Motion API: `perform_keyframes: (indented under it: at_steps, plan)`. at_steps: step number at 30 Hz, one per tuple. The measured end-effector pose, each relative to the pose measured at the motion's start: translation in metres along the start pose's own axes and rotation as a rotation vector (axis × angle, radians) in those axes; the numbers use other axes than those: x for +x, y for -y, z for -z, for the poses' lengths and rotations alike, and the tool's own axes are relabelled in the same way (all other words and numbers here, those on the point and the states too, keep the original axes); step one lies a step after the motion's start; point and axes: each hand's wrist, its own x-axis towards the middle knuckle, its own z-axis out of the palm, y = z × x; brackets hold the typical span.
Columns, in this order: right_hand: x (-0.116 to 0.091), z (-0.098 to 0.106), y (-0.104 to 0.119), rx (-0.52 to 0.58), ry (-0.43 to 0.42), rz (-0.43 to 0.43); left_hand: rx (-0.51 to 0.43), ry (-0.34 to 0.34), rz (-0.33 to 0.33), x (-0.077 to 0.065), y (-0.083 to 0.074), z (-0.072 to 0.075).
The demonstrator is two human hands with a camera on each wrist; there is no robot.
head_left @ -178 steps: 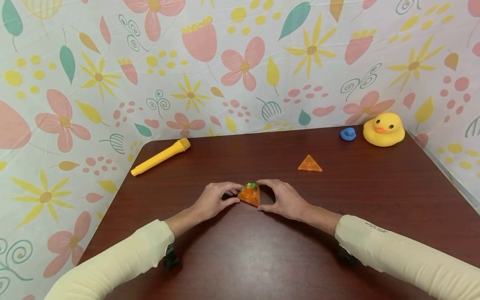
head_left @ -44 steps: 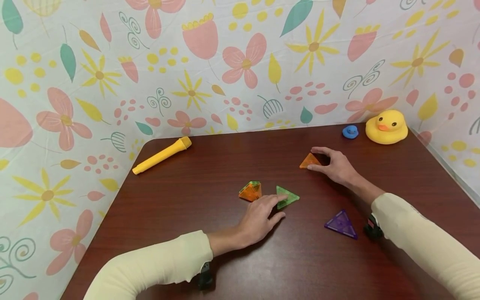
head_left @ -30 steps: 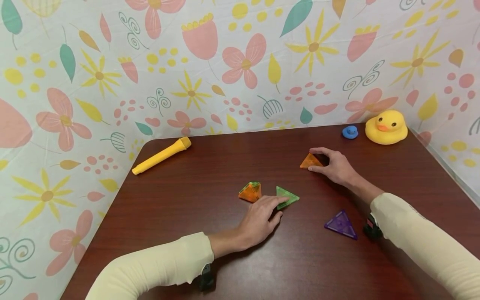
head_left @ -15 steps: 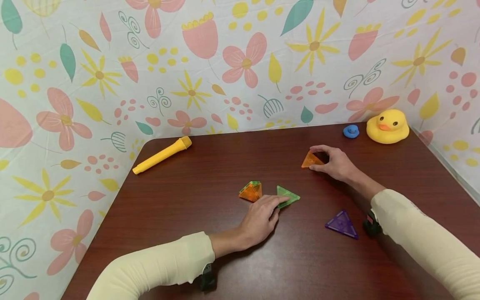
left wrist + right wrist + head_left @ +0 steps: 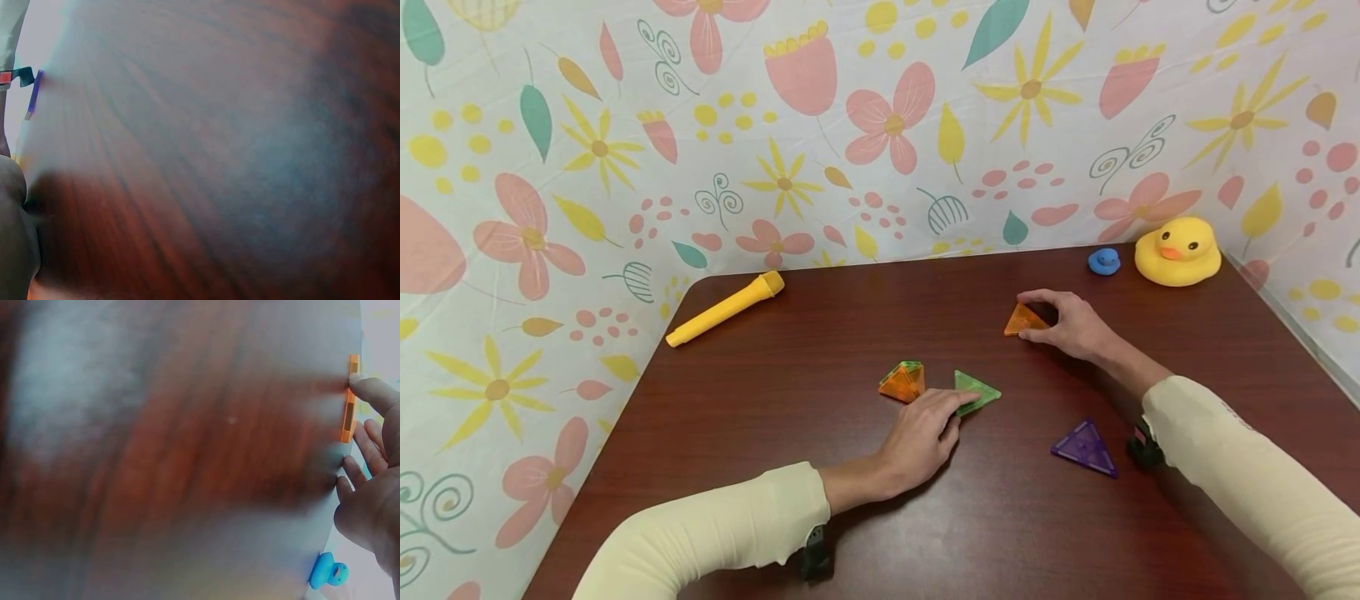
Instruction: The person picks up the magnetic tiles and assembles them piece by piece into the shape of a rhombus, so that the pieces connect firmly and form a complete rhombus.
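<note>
My right hand (image 5: 1071, 325) pinches a flat orange translucent triangle tile (image 5: 1024, 320) between thumb and fingers at the back right of the table. In the right wrist view that orange tile (image 5: 349, 415) shows edge-on at the fingertips. Near the middle, my left hand (image 5: 917, 442) lays an extended index finger on a green triangle tile (image 5: 990, 394), which is flat on the wood. Just behind the left hand stands a small orange and green pyramid (image 5: 901, 384) of such tiles, partly covered by the knuckles. A purple triangle tile (image 5: 1084, 450) lies flat near my right forearm.
A yellow toy microphone (image 5: 726, 310) lies at the back left of the dark wood table (image 5: 842, 325). A small blue duck (image 5: 1103, 262) and a large yellow duck (image 5: 1177, 252) sit at the back right. Flowered cloth (image 5: 887, 200) hangs behind the table.
Both hands have left the pyramid they held earlier. The left is now at the green tile, the right at the orange tile. The green and purple tiles have come into view. Lately almost nothing moves.
</note>
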Motion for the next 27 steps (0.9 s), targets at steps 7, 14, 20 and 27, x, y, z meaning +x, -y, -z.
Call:
perform_keyframes:
  at_steps: [7, 14, 20, 27]
  plan:
    - [0.0022, 0.0026, 0.0017, 0.017, 0.003, -0.013, -0.009, 0.011, -0.001, -0.0004, 0.0006, 0.0001]
    - [0.0014, 0.0034, 0.0026, 0.019, -0.045, 0.010, -0.012, 0.008, -0.009, -0.0003, 0.0021, 0.0000]
    - [-0.0013, 0.0037, 0.0028, -0.017, -0.066, 0.014, -0.015, 0.009, -0.006, -0.0002, 0.0017, -0.0003]
    - [-0.0029, 0.0044, 0.0017, -0.056, -0.084, 0.022, -0.011, 0.012, -0.005, 0.0001, 0.0029, -0.0008]
